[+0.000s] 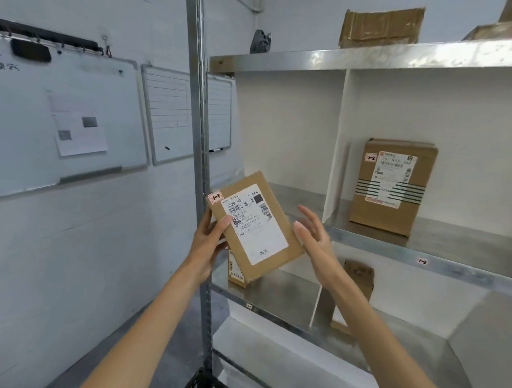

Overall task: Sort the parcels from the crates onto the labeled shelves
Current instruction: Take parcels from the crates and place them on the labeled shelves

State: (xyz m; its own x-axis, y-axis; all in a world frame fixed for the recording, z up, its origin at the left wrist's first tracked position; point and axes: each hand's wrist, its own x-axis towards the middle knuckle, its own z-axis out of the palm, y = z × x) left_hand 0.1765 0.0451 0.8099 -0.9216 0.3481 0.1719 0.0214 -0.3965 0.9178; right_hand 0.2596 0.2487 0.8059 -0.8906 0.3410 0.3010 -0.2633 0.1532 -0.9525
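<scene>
Before the metal shelving unit (370, 57), a flat cardboard parcel (256, 225) was held in the air, tilted, with its white shipping label turned toward the camera. A small red tag (215, 197) reading 1-1 was noted at its upper left corner. The parcel was gripped at its left edge by the left hand (211, 235), thumb laid on the front face. The right hand (311, 230) was found with fingers straight and spread just beside the parcel's right edge; contact could not be confirmed. The parcel was positioned in front of the left compartment of the middle shelf, beside the upright post (198, 119). A taller box (393, 187), tagged 1-2, was observed standing in the right compartment, past a white divider (336, 144); a matching 1-2 marker (422, 261) was fixed to the shelf edge below it. Further parcels were recorded on the lower shelf (236, 268) and the top shelf (381, 27). Whiteboards (63, 114) were mounted on the left wall.
</scene>
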